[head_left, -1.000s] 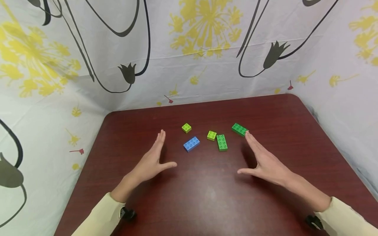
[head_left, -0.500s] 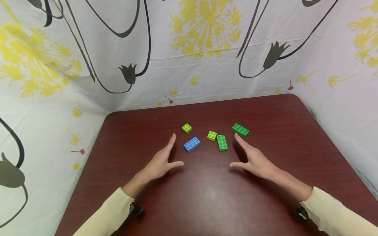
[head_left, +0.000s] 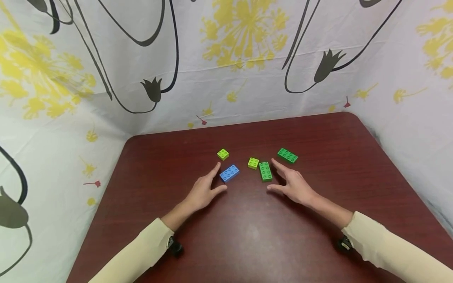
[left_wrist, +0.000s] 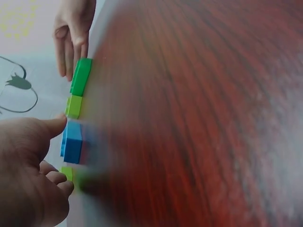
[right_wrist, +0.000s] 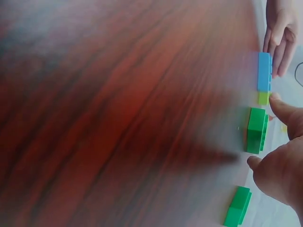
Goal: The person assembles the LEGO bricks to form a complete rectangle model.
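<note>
My left hand (head_left: 203, 192) hovers just left of a blue toy brick (head_left: 229, 173), thumb and fingers spread apart and nothing held. Behind that brick lies a small lime brick (head_left: 223, 154). My right hand (head_left: 295, 186) is at the right side of a green brick (head_left: 265, 171), its thumb and fingers also parted and holding nothing. A second lime brick (head_left: 253, 163) lies beside this green brick, on its left. Farther back, beyond the right fingertips, is another green brick (head_left: 288, 155). In the left wrist view the blue brick (left_wrist: 72, 142) appears near the left thumb.
All the bricks lie on a dark red-brown wooden table (head_left: 244, 236) with rounded far corners. A white cloth (head_left: 198, 98) with yellow and grey plant prints hangs around its back and sides. Dark wrist devices sit at both pale sleeves (head_left: 141, 247).
Both hands have moved inward and lower, the left toward the blue brick and the right toward the nearer green brick. The bricks stay where they were.
</note>
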The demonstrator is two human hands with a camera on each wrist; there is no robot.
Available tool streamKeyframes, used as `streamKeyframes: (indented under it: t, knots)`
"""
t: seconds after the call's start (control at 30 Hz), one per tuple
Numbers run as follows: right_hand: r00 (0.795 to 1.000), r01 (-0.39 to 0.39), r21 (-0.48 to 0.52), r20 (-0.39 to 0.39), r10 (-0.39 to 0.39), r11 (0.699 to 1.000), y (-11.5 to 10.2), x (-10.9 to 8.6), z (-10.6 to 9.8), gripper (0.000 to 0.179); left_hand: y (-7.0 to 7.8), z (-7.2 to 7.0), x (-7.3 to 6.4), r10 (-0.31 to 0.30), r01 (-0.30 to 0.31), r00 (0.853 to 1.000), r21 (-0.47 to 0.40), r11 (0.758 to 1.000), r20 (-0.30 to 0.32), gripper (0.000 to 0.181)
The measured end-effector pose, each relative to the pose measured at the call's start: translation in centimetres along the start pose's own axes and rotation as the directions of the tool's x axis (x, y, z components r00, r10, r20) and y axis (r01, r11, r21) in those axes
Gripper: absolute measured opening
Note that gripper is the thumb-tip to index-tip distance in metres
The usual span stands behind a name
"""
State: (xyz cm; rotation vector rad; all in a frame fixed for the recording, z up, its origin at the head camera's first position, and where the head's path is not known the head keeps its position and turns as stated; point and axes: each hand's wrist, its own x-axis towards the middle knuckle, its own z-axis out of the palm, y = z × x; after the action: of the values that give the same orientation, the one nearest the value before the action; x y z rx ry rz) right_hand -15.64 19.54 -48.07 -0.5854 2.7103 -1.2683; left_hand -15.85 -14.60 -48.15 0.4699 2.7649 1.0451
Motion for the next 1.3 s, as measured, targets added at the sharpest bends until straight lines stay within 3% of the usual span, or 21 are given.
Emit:
streamKeyframes:
  t: [0.37, 0.53, 0.77, 1.07, 1.3]
  knots:
    - [0.999, -0.033, 0.042, -0.022, 0.033, 0.999, 0.0, 1.3, 0.8, 0.084, 0.2, 1.3, 0.8, 0.025, -0.026, 0.995, -0.014, 1.000, -0.098, 0.071]
    - [0.998, -0.046, 0.023, -0.047, 0.047, 0.999, -0.2, 1.7, 1.0, 0.084, 0.3, 1.5, 1.1, 0.027, -0.032, 0.991, -0.031, 0.999, -0.130, 0.068]
    - [0.992, -0.095, -0.015, -0.087, 0.093, 0.995, -0.8, 2.0, 1.5, 0.086, 0.5, 1.7, 1.3, 0.035, -0.033, 0.984, 0.015, 0.999, -0.175, 0.063]
    - [0.988, -0.101, -0.063, -0.120, 0.093, 0.993, -1.0, 2.5, 1.6, 0.074, 0.8, 2.0, 1.5, 0.048, -0.037, 0.979, 0.062, 0.997, -0.198, 0.054]
    - [0.986, -0.124, -0.068, -0.124, 0.115, 0.990, -1.0, 2.7, 1.5, 0.069, 0.8, 1.8, 1.5, 0.055, -0.047, 0.978, 0.047, 0.998, -0.202, 0.050]
